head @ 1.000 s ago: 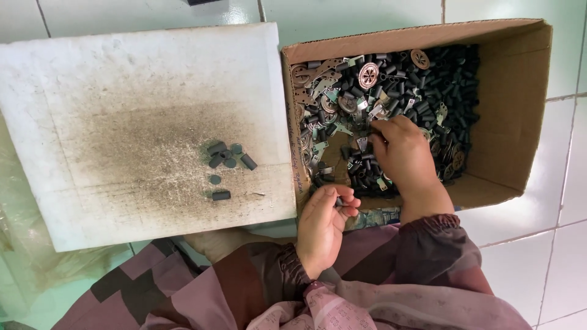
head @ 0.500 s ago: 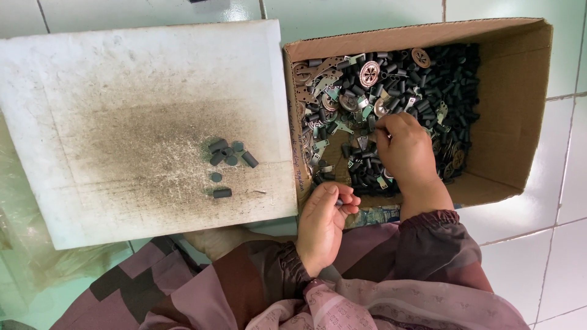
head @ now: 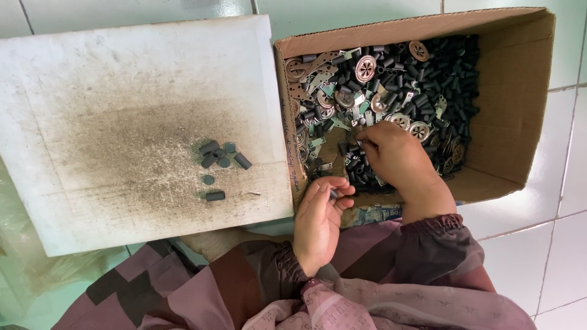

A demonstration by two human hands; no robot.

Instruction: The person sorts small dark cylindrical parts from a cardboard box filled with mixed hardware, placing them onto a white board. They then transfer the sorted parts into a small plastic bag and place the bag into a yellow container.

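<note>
A cardboard box (head: 510,91) holds a heap of small dark cylinders and round metal discs (head: 391,67). My right hand (head: 394,159) reaches into that heap, fingertips pinched on a small dark piece. At the box's near corner my left hand (head: 318,223) is curled, with a small dark cylinder gripped between thumb and fingers. On the stained white board (head: 122,91) to the left lies a little cluster of dark cylinders (head: 219,159).
White floor tiles (head: 562,201) surround the box on the right. Crumpled clear plastic (head: 24,263) lies under the board's near left corner. My patterned sleeves and lap (head: 342,287) fill the bottom of the view.
My right hand has shifted slightly left and nearer within the heap, picking among the pieces. My left hand stays curled at the box's corner.
</note>
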